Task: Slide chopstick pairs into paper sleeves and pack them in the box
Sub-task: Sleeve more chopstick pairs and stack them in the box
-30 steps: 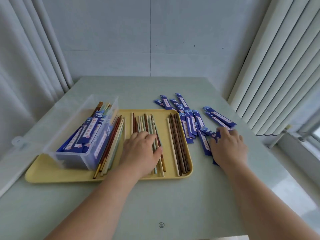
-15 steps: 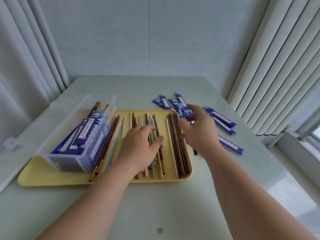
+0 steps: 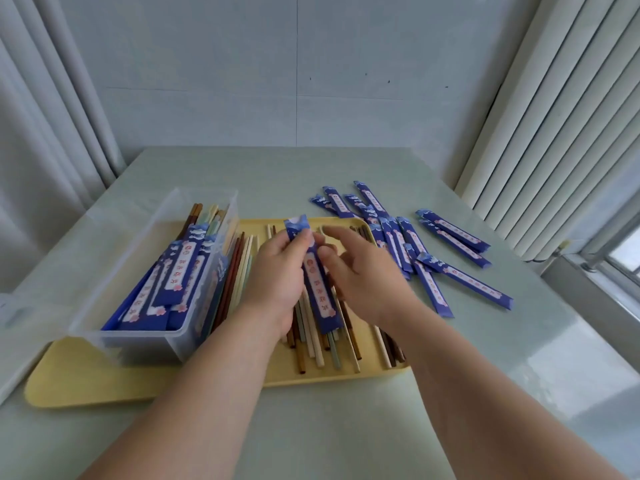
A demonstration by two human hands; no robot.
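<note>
Your left hand (image 3: pixel 277 275) pinches a blue paper sleeve (image 3: pixel 320 299) near its top end, thumb and fingers curled round it; the sleeve bears a pale label strip with pink print, and it hangs tilted above the middle of the yellow tray (image 3: pixel 104 386), its lower end over the loose chopsticks (image 3: pixel 313 348). Your right hand (image 3: pixel 367 275) sits just beside the sleeve, fingers loosely bent and thumb against its edge; I cannot tell whether it grips the paper or only touches it, nor whether anything is inside the sleeve.

The tray holds the loose chopsticks lying lengthwise, brown, cream and pale green; a clear plastic box (image 3: pixel 152 341) stands on its left part. Inside the box, sleeved pairs (image 3: pixel 173 278) lean toward the far wall, with bare chopstick ends showing above the paper there; a further row of chopsticks (image 3: pixel 237 268) lies just beside the box's right wall. On the desk (image 3: pixel 329 427), right of the tray, spare blue sleeves (image 3: pixel 464 279) lie scattered and overlapping, some touching the tray's rim.

Your hands and forearms cover much of the tray's middle; the label print is too small to read; a clear plastic piece (image 3: pixel 14 311) at the left edge is cut off, so you cannot tell what it is.
</note>
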